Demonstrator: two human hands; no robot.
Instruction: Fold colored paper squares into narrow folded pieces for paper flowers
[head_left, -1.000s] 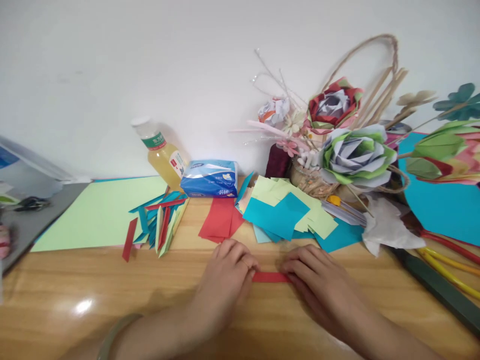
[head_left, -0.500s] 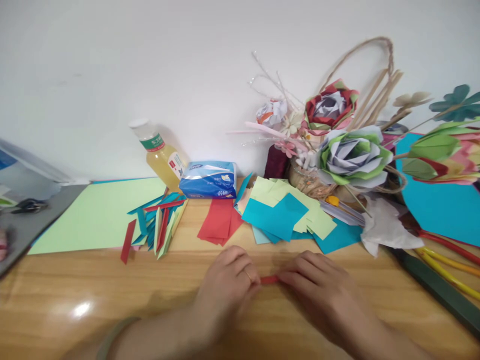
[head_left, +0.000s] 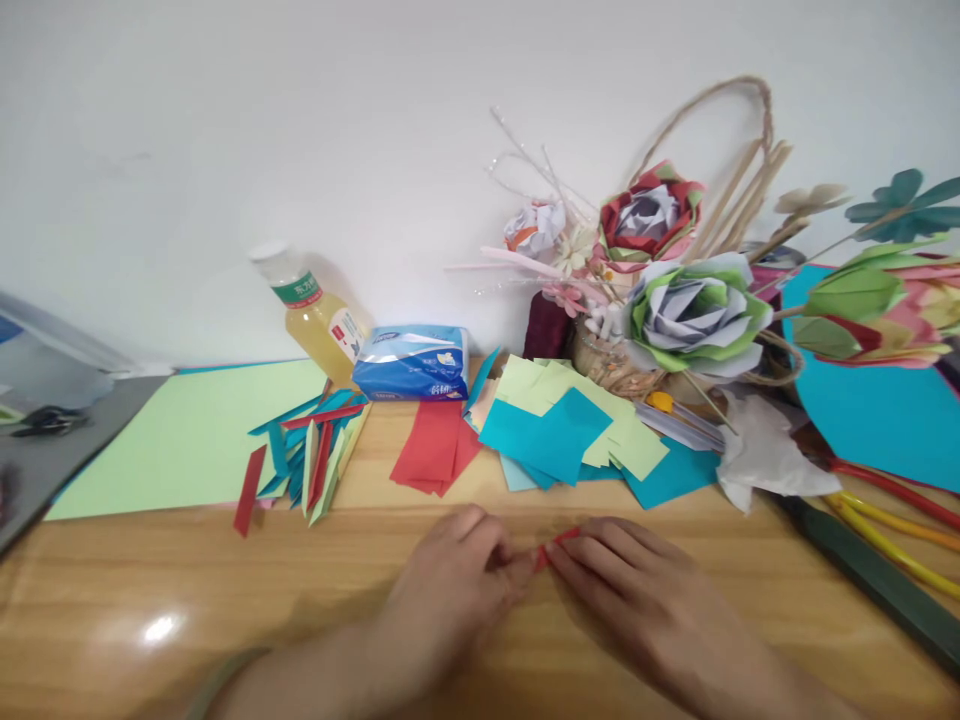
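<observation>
Between my hands, just above or on the wooden table, is a narrow red paper strip (head_left: pixel 564 538), mostly covered by fingers. My left hand (head_left: pixel 465 570) pinches its left end between thumb and forefinger. My right hand (head_left: pixel 630 580) has its fingertips closed on the strip from the right. Beyond the hands lie several red paper pieces (head_left: pixel 429 447). To their right spreads a pile of blue paper (head_left: pixel 546 430) and light green paper (head_left: pixel 637 437). Folded strips (head_left: pixel 315 450) in red, blue and green are heaped to the left.
A juice bottle (head_left: pixel 319 320) and a blue tissue pack (head_left: pixel 412 362) stand by the wall. Paper flowers (head_left: pixel 694 310) fill a basket at the back right. A crumpled white tissue (head_left: pixel 772 450) and a dark green tool (head_left: pixel 877 570) lie right. A light green sheet (head_left: pixel 172 440) lies left.
The left fingers have shifted slightly right, closer to the right hand. The red strip now tilts, and a piece of it shows above the right fingertips. The view has shifted slightly.
</observation>
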